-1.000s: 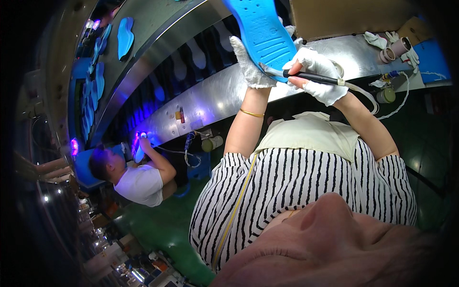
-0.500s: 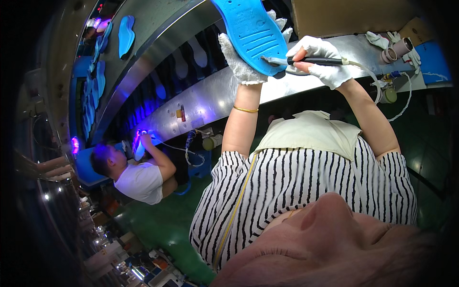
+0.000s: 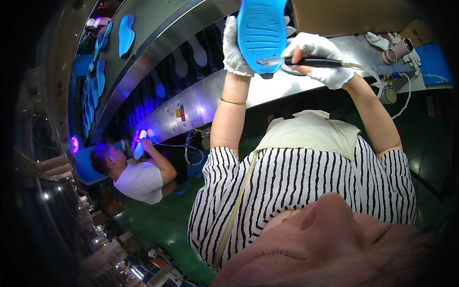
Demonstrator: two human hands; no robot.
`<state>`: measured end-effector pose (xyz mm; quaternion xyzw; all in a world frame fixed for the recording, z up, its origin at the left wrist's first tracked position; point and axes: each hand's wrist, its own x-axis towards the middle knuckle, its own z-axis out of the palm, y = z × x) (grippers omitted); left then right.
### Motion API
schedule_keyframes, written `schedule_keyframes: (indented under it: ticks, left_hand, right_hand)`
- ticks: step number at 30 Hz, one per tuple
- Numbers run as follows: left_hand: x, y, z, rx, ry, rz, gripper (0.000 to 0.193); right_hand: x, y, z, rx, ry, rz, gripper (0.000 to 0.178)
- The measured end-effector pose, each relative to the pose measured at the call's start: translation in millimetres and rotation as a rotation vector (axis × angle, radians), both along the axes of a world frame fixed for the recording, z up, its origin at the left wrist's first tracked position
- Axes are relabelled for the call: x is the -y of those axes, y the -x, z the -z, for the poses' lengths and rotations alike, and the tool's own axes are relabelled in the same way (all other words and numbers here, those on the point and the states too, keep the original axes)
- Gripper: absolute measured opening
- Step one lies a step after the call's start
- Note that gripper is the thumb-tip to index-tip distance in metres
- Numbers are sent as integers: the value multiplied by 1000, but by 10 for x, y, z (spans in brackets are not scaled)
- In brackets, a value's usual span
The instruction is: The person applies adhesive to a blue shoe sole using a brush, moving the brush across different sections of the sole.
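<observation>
My left hand (image 3: 235, 50), in a white knit glove, holds up a blue shoe sole (image 3: 262, 36). Its thumb side lies along the sole's left edge; most fingers are hidden behind, with white fingertips at the right edge. The sole has raised cross ridges and a small dark tab at its lower end. My right hand (image 3: 325, 62), gloved with bare fingertips, grips a brush (image 3: 313, 61) with a black handle and a pale tube (image 3: 366, 69) at its back end. The brush's bristle tip is over the sole's lower part, seemingly touching it.
A metal bench (image 3: 205, 103) runs behind the sole, dark slots holding several sole shapes beyond it. Blue soles (image 3: 126, 36) lie on the conveyor at left. Loose gloves (image 3: 377, 40), tape rolls (image 3: 402, 47) and a cardboard box (image 3: 354, 18) stand at right. A co-worker (image 3: 138, 179) sits at left.
My left hand has moved slightly left and turned the sole more upright. The brush tip has shifted a little left and down, staying over the sole's lower part.
</observation>
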<state>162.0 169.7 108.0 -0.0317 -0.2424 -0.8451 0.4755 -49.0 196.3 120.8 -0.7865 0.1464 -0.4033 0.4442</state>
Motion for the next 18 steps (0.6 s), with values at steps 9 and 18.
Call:
schedule_keyframes:
  ticks: [9, 18]
  left_hand:
    - [151, -14, 32, 641, -185, -195, 58]
    - [172, 22, -24, 804, -169, -124, 41]
  right_hand:
    - [152, -138, 116, -271, 109, 11, 12]
    - [195, -40, -125, -375, 27, 47, 8]
